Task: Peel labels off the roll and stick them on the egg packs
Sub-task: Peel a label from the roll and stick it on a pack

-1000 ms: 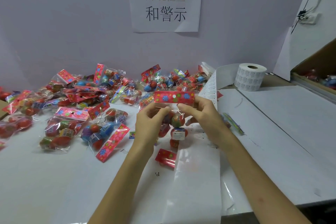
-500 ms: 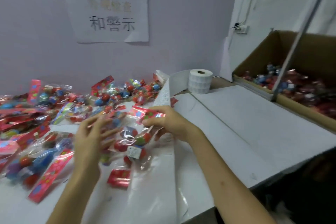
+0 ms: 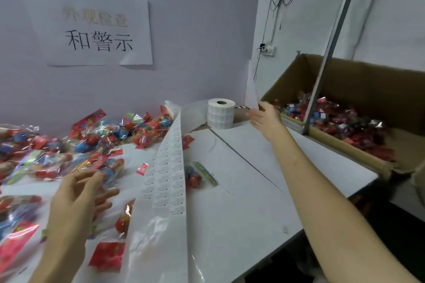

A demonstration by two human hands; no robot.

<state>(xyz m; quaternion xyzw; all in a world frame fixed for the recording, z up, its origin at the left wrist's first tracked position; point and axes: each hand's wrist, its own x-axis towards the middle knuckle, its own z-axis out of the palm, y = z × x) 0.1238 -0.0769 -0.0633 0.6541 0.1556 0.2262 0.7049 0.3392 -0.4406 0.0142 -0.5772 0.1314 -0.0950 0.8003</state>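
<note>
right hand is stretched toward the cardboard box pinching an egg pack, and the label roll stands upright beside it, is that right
Not quite. The head view shows the right hand stretched toward the cardboard box with straight fingers, and it is empty: it pinches nothing. The label roll does stand upright beside it.

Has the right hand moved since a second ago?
Yes. The right hand has left the printed label strip and swung right, past the white roll of labels. It is now open beside the brown cardboard box.
</note>
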